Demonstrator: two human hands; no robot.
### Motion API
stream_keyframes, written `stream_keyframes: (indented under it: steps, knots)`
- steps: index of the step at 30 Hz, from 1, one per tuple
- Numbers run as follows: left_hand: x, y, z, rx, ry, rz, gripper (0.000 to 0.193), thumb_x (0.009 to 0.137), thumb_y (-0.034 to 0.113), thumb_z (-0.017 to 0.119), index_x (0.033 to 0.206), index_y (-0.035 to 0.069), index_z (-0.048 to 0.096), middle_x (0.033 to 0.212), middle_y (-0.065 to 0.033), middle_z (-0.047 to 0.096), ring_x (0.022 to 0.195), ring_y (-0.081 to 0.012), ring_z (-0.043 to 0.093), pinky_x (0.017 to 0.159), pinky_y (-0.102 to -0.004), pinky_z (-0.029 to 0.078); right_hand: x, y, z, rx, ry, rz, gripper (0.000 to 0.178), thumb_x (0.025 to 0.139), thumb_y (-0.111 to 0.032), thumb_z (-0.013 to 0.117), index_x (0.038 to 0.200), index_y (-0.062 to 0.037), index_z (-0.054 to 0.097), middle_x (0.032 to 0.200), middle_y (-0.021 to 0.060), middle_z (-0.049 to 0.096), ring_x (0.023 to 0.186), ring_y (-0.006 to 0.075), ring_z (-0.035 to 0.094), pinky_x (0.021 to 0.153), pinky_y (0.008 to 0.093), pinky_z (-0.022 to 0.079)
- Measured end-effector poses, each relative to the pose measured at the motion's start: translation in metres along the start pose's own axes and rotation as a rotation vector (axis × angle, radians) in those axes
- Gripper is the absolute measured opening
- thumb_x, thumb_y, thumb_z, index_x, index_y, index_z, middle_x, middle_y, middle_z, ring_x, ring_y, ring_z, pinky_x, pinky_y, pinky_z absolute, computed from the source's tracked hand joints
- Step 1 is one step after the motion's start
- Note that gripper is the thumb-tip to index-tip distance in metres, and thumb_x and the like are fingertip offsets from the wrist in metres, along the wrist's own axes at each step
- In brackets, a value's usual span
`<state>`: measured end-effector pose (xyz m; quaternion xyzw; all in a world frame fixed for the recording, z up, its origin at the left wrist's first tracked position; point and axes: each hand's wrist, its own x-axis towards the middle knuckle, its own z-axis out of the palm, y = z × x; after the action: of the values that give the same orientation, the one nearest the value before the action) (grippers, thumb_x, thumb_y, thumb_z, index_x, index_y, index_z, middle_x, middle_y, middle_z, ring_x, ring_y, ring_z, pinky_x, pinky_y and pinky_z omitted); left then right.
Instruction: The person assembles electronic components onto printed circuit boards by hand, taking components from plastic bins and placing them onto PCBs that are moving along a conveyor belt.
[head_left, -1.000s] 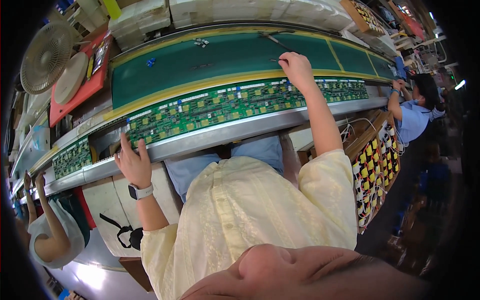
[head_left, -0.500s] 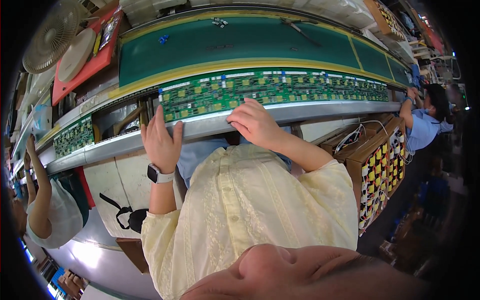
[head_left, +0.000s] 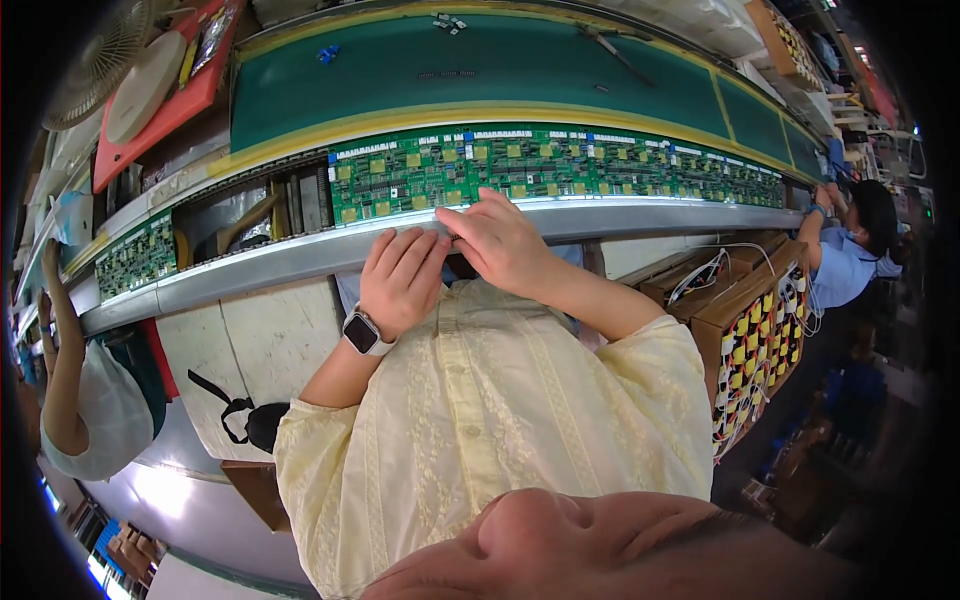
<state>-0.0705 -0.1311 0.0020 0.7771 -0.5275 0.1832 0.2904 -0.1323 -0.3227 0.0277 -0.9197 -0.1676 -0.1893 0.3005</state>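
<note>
The board strip (head_left: 560,165) lies at 1 o'clock from the left hand (head_left: 402,285), long axis 9-to-3; the right hand (head_left: 503,243) is nearer. I can't tell whether either holds anything.

A long row of green circuit boards (head_left: 520,172) lies flat along the grey metal rail (head_left: 640,216), near the green mat (head_left: 480,90). The boards carry many yellow square parts (head_left: 514,151), white connectors (head_left: 500,134) along the far edge, and some blue pieces (head_left: 468,142) among these.
</note>
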Motion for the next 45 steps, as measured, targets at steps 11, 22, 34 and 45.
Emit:
stream_keyframes:
  steps: [11, 22, 34, 45]
  knots:
    - [0.008, 0.001, 0.004, 0.056, 0.014, 0.067, 0.033, 0.075, 0.008, 0.062, 0.107, 0.001, 0.069, 0.107, -0.0097, 0.066, 0.098, -0.0251, 0.063, 0.085, -0.04, 0.053, -0.021, 0.006, -0.003, -0.091, 0.065, -0.105, 0.036, 0.072, -0.001, 0.075, 0.108, -0.0028, 0.067, 0.104, 0.0085, 0.065, 0.094, 0.0259, 0.061, 0.095, 0.0483, 0.047]
    - [0.009, -0.001, 0.002, 0.101, -0.01, 0.077, 0.028, 0.078, 0.009, 0.063, 0.104, 0.002, 0.07, 0.106, -0.0087, 0.066, 0.097, -0.024, 0.064, 0.082, -0.0386, 0.054, -0.025, 0.003, 0.006, -0.099, 0.103, -0.093, 0.035, 0.068, 0.001, 0.076, 0.102, 0.0036, 0.069, 0.108, 0.0136, 0.063, 0.095, 0.0304, 0.06, 0.08, 0.0387, 0.055]
    - [0.016, -0.004, 0.003, -0.006, 0.038, 0.039, 0.03, 0.071, 0.007, 0.065, 0.1, 0.0, 0.07, 0.102, -0.0093, 0.066, 0.09, -0.0242, 0.063, 0.074, -0.0364, 0.053, -0.018, -0.001, 0.007, -0.025, 0.117, -0.014, 0.035, 0.068, 0.003, 0.075, 0.102, 0.0043, 0.068, 0.103, 0.0126, 0.063, 0.091, 0.0304, 0.06, 0.076, 0.0379, 0.054]
    - [0.021, -0.002, 0.003, -0.07, 0.035, -0.027, 0.031, 0.07, 0.007, 0.066, 0.1, 0.0, 0.069, 0.099, -0.0085, 0.065, 0.088, -0.0249, 0.062, 0.073, -0.0376, 0.051, -0.014, -0.001, 0.007, -0.035, 0.114, 0.025, 0.033, 0.069, 0.002, 0.075, 0.101, 0.0032, 0.067, 0.103, 0.0116, 0.063, 0.091, 0.0301, 0.06, 0.077, 0.0377, 0.053]
